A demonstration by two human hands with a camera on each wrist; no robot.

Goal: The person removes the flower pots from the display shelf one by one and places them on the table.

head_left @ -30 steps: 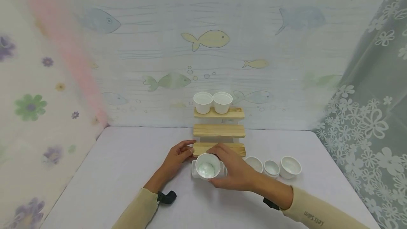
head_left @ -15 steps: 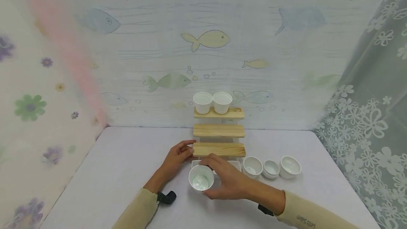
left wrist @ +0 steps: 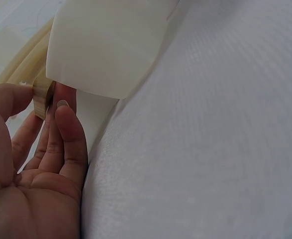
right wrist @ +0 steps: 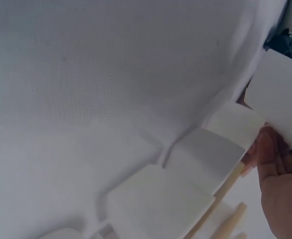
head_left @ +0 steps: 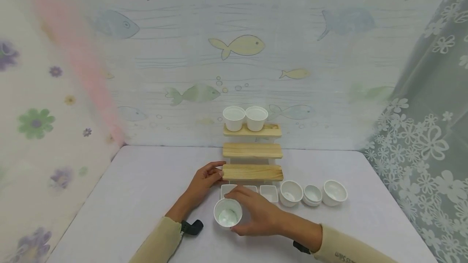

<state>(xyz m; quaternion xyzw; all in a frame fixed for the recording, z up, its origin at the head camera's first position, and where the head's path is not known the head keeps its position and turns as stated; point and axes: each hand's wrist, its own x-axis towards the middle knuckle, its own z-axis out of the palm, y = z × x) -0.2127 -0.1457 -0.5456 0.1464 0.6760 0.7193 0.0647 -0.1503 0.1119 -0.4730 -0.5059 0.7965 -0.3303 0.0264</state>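
Note:
My right hand (head_left: 261,212) grips a white cup (head_left: 228,213) by its sides, thumb near and fingers far, with its mouth facing up. Some pale greenish shading shows inside the cup. The cup is in front of a row of square white dishes (head_left: 269,194), and the hand partly hides that row. On the left, my left hand (head_left: 206,178) pinches the end of the lowest plank (head_left: 252,172) of a stepped wooden stand. The left wrist view shows thumb and fingers on either side of the plank end (left wrist: 42,97), close beside a white dish (left wrist: 106,47).
Two white cups (head_left: 234,118) stand side by side on the top plank (head_left: 274,130). The middle plank (head_left: 252,149) is bare. Right of the dishes are a white bowl (head_left: 291,194), small stacked bowls (head_left: 312,195) and another bowl (head_left: 334,192). A patterned curtain (head_left: 234,19) hangs behind.
My right hand has carried the cup toward me and slightly left, away from the stand, uncovering more of the dishes and the lowest plank. The left hand has stayed in place.

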